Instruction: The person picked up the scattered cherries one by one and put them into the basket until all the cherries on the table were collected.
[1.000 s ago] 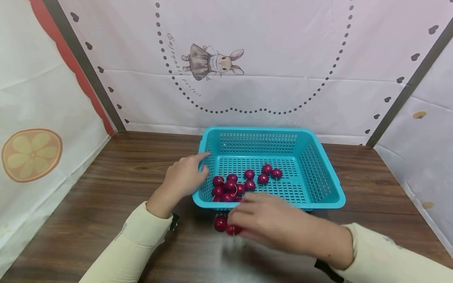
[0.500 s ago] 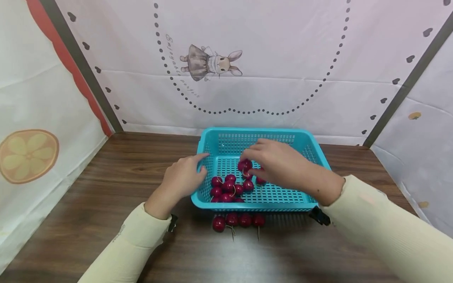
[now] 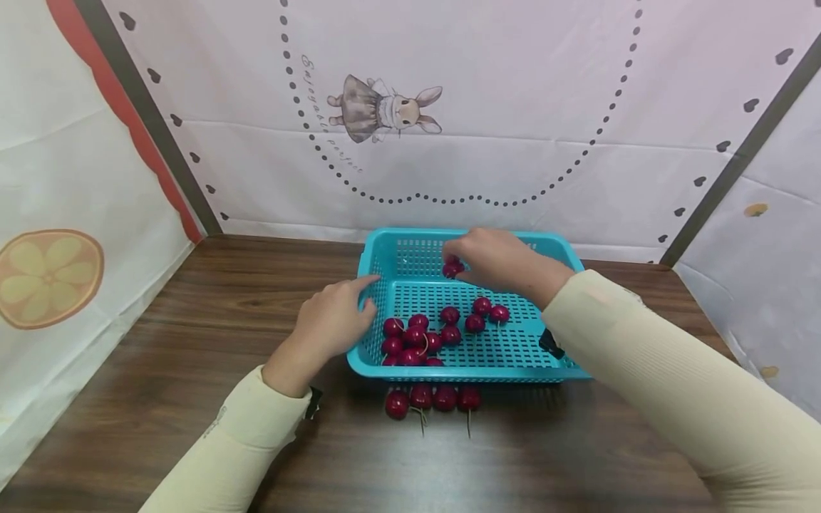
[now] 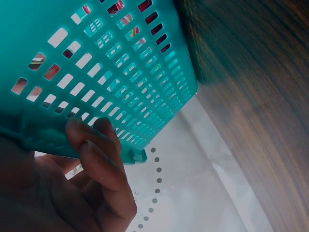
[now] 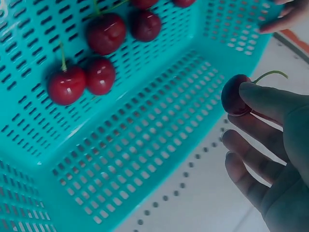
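Note:
A turquoise plastic basket [image 3: 564, 356] with slotted walls stands on the table against the back cloth. Over its left rim lie the index finger and thumb of my left hand [image 3: 333, 319]; in the left wrist view its other fingers [image 4: 104, 166] curl against the outer wall below the rim. My right hand [image 3: 497, 256] is above the far part of the basket, pinching a dark red cherry [image 5: 235, 95] between thumb and fingertips, its green stem sticking out. Several cherries [image 3: 415, 336] cluster at the basket's near left, and others [image 3: 482, 306] lie loosely toward the middle.
In front of the basket, a short row of cherries [image 3: 421, 396], some with stems, lies on the brown wooden table [image 3: 359, 463]. White printed cloth [image 3: 513, 85] with a rabbit figure rises behind the basket. More cloth closes off the left and right sides.
My right hand has gone from the cherries in front of the basket to its inside, then toward the far wall, holding a cherry. My left hand stays at the left rim.

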`<move>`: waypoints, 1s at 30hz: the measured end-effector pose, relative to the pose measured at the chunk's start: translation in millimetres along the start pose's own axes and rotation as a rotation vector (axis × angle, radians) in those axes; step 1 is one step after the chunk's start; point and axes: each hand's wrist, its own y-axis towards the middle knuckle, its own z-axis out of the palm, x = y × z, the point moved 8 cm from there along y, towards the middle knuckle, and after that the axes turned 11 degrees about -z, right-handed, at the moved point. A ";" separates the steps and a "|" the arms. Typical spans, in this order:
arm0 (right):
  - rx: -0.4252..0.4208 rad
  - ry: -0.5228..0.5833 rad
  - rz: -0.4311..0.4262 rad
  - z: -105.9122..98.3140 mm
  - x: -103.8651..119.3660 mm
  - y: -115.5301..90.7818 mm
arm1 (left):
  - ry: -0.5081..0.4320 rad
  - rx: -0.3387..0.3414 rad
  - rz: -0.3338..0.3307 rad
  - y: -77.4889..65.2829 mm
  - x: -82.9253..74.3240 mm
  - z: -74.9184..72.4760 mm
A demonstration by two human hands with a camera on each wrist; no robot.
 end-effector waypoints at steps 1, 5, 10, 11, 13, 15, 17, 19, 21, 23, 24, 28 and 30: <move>0.008 -0.006 0.000 2.9 -2.3 2.4 | 0.002 -0.002 0.000 -0.2 0.0 -0.3; 0.036 -0.035 -0.007 13.4 -10.9 9.7 | 0.001 0.000 0.000 0.2 -0.3 -0.3; 0.105 -0.067 0.026 29.0 -23.3 14.9 | -0.010 0.005 -0.005 -0.2 -1.3 -0.4; 0.122 -0.069 0.038 32.5 -25.7 15.4 | -0.010 0.005 -0.005 -0.4 -1.6 -0.5; 0.160 -0.071 0.059 39.6 -29.3 16.5 | -0.011 0.003 -0.002 -0.6 -2.3 -0.7; 0.197 -0.066 0.079 46.2 -31.8 17.0 | -0.010 -0.001 -0.002 -0.6 -2.4 -1.0; 0.236 -0.063 0.089 52.3 -32.6 17.3 | -0.009 -0.006 -0.001 -0.6 -2.4 -1.3; 0.275 -0.065 0.098 58.0 -32.4 17.0 | -0.008 -0.009 -0.001 -0.4 -2.1 -1.5; 0.309 -0.054 0.111 63.2 -32.1 16.3 | -0.006 -0.010 -0.003 -0.3 -1.7 -1.3; 0.336 -0.047 0.114 67.9 -31.2 16.2 | -0.003 -0.009 -0.007 -0.2 -1.2 -0.9; 0.346 -0.044 0.118 70.2 -31.0 16.3 | -0.002 -0.009 -0.009 0.0 -0.8 -0.7; 0.372 -0.047 0.123 78.0 -29.3 18.1 | 0.002 -0.011 -0.013 0.7 0.5 -0.1; 0.377 -0.057 0.119 80.8 -28.4 18.9 | 0.002 -0.013 -0.014 1.0 1.1 0.0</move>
